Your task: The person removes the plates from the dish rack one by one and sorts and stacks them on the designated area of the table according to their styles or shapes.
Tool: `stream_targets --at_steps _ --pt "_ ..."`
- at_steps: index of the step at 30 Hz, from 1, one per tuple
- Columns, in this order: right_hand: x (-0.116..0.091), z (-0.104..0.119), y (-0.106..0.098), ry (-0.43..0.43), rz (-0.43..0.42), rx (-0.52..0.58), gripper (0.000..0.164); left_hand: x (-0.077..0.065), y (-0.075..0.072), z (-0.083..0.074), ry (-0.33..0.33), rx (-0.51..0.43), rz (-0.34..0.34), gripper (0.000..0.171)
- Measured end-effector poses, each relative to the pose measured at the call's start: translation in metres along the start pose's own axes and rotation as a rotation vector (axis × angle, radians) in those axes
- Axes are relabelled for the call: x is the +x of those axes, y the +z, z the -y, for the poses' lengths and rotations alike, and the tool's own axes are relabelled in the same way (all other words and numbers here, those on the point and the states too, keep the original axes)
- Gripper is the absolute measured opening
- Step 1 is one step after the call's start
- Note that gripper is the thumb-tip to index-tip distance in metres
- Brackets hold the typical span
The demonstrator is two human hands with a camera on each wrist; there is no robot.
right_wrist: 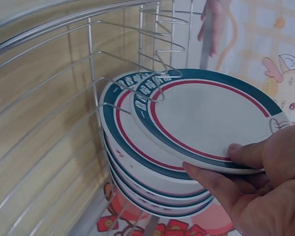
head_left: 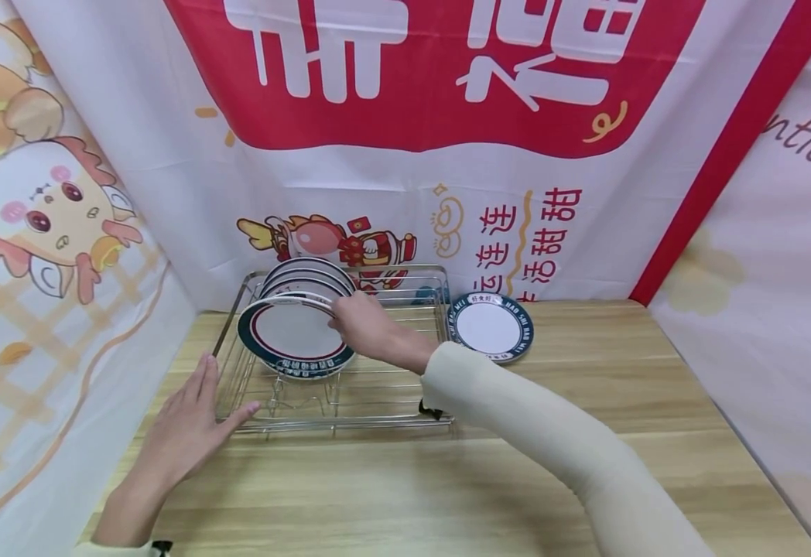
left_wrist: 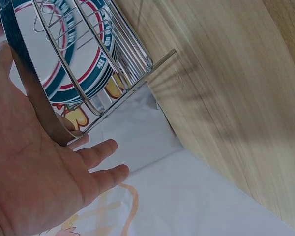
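Note:
A silver wire dish rack (head_left: 384, 424) stands on the table with several white plates upright at its left side. My right hand (head_left: 367, 325) pinches the rim of the front plate (head_left: 297, 333), white with a dark green border and a red ring. The right wrist view shows the thumb on that plate's (right_wrist: 206, 120) face and the fingers beneath; more plates (right_wrist: 152, 169) stand close behind it. At the rack's front left corner, my left hand (head_left: 186, 422) rests against the frame, thumb spread and fingers fairly straight. In the left wrist view its palm (left_wrist: 39, 167) is beside the metal rim.
Another green-bordered plate (head_left: 491, 326) lies flat on the wooden table (head_left: 573, 464), just right of the rack. Printed cloth (head_left: 405, 170) hangs behind and at both sides. A small black clip or foot (head_left: 431, 410) shows on the rack's front right.

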State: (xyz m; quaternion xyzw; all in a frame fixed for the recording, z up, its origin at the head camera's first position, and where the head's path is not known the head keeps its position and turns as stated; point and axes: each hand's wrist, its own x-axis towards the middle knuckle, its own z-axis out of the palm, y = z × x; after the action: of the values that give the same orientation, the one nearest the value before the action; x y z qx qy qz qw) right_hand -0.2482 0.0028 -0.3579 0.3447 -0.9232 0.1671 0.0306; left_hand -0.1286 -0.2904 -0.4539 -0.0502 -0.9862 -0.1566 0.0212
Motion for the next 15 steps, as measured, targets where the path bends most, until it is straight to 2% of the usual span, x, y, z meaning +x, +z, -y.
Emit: stream_targets --at_steps 7,11,15 --pt "-0.016 -0.008 -0.032 0.012 -0.095 0.127 0.016 0.001 0.0 -0.002 0.002 0.001 -0.009 0.112" --pt "-0.027 -0.018 -0.052 0.048 -0.143 0.194 0.014 0.001 0.0 -0.002 0.006 0.006 -0.016 0.112" --pt "-0.036 -0.03 -0.071 0.095 -0.176 0.208 0.016 0.0 0.001 0.0 0.007 0.012 -0.015 0.112"
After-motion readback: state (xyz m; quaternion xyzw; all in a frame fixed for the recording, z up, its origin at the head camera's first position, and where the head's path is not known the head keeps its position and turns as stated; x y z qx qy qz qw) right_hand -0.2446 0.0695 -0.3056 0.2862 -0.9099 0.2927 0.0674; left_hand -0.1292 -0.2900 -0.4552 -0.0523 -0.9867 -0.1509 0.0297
